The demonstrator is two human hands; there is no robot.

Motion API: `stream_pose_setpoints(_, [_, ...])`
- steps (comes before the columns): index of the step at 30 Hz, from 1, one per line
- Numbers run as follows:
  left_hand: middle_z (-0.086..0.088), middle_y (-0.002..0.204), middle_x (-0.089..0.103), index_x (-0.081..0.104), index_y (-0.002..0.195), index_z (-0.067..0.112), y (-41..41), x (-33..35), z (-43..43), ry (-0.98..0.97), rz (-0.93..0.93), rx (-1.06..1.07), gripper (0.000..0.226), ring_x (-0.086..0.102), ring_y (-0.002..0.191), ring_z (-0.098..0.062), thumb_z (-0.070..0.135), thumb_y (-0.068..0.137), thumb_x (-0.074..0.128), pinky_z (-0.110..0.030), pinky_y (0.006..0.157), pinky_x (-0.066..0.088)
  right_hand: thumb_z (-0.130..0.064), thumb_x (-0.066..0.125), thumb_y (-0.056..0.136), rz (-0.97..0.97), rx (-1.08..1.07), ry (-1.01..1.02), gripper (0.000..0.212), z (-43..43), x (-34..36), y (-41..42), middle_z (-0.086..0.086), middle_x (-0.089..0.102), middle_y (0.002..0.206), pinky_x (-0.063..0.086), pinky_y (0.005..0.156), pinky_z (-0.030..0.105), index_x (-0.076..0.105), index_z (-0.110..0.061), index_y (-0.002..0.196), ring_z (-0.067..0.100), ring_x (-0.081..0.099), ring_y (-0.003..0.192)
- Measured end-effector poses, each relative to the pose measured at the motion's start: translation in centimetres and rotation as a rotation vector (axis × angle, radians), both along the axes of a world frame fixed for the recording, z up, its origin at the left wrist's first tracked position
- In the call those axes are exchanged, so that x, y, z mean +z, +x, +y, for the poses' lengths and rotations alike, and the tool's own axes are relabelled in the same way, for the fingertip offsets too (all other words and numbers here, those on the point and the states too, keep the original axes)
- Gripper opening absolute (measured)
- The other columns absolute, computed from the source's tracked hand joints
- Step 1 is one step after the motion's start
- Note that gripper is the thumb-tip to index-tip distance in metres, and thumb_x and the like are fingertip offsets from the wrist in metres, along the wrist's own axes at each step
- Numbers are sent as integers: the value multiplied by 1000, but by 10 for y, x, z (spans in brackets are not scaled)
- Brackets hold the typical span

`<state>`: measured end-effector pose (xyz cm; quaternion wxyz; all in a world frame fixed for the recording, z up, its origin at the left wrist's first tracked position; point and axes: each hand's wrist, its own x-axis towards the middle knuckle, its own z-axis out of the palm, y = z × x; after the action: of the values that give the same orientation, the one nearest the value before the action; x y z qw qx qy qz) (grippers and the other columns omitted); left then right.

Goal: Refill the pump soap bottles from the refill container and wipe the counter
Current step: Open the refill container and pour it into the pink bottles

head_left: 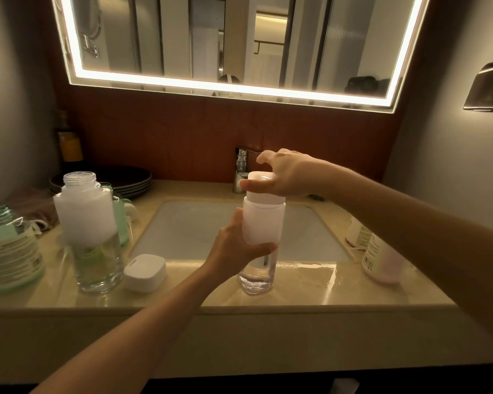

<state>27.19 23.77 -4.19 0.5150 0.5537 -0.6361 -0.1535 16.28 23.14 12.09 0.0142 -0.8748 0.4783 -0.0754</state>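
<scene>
soap bottle (261, 240) | left hand (236, 245) grips body | right hand (282, 174) grasps pump cap (264, 189)

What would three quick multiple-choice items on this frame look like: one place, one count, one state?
1. Where does the loose white pump cap lie?
A. In the sink
B. On the counter beside the open bottle
C. On the plates

2. How many hands touch the middle bottle?
A. None
B. One
C. Two

3. What state is the left bottle's neck in?
A. Open
B. Capped
C. Hidden by a cloth

Answers: 1 B, the cap rests on the counter right of the open bottle. 2 C, the left hand grips the middle bottle while the right hand holds its top. 3 A, its threads show bare.
</scene>
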Motion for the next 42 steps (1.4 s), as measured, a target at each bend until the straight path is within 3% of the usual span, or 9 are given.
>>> stream_pose_setpoints(3, [-2, 122, 51, 35, 128, 17, 1, -1, 0, 5, -2, -3, 73, 52, 104, -17, 31, 70, 78, -28, 82, 50, -61, 48, 84, -15, -57, 3, 64, 2, -1, 3, 5, 55, 109, 49, 62, 23, 50, -13, 126, 16, 54, 86])
stream_pose_setpoints(8, [-2, 122, 52, 35, 128, 18, 2, -3, -2, 10, 0, -6, 75, 54, 106, -21, 33, 69, 79, -27, 79, 50, -32, 59, 87, -54, 24, 223, 55, 1, 11, 2, 3, 41, 137, 48, 90, 38, 37, -22, 137, 22, 46, 111])
stream_pose_setpoints(11, [-2, 122, 52, 34, 128, 18, 2, -3, -2, 5, 2, -3, 75, 53, 105, -19, 32, 69, 79, -24, 78, 49, -45, 56, 87, -72, 55, 229, 67, 1, 13, 1, 0, 27, 150, 39, 102, 43, 26, -26, 143, 25, 34, 132])
stream_pose_setpoints(15, [-2, 122, 52, 35, 128, 18, 2, -4, -2, 2, 9, -5, 75, 54, 106, -20, 32, 69, 79, -26, 80, 50, -61, 47, 83, -3, 7, 106, 71, -2, 6, 3, 3, 40, 138, 52, 86, 33, 37, -17, 138, 23, 48, 113])
stream_pose_setpoints(22, [-2, 121, 52, 35, 127, 18, 1, -2, -1, 12, 19, -16, 74, 53, 106, -19, 30, 69, 79, -36, 86, 53, -23, 66, 84, -117, 173, 310, 63, -9, 10, -8, -1, 37, 142, 39, 87, 26, 35, -30, 138, 16, 41, 114])
stream_pose_setpoints(27, [1, 119, 51, 35, 127, 18, 2, -3, -2, 2, 25, -21, 74, 53, 104, -18, 30, 69, 79, -30, 81, 52, -59, 51, 81, -61, 89, 168, 76, -8, 10, -2, 1, 29, 149, 38, 97, 33, 26, -25, 144, 24, 35, 132])
stream_pose_setpoints(33, [-2, 120, 53, 36, 126, 18, 3, -4, -2, 3, 24, -14, 73, 54, 104, -20, 31, 68, 80, -29, 79, 52, -64, 46, 82, 74, 7, -33, 66, -11, 1, 7, 5, 57, 115, 45, 70, 24, 53, -12, 123, 18, 54, 98])
stream_pose_setpoints(38, [-2, 121, 51, 35, 127, 17, 2, -3, -1, 1, 14, -9, 74, 53, 105, -19, 30, 69, 79, -26, 79, 51, -29, 59, 88, -103, 153, 225, 55, -6, 11, 0, 0, 37, 143, 41, 90, 30, 38, -25, 138, 18, 42, 117])
stream_pose_setpoints(42, [-4, 122, 52, 36, 127, 16, 1, -2, 0, -2, 14, -6, 74, 54, 105, -21, 30, 69, 79, -32, 82, 53, -56, 52, 84, -93, 119, 148, 73, -5, 8, 1, -1, 22, 153, 35, 104, 39, 23, -28, 145, 25, 30, 136])
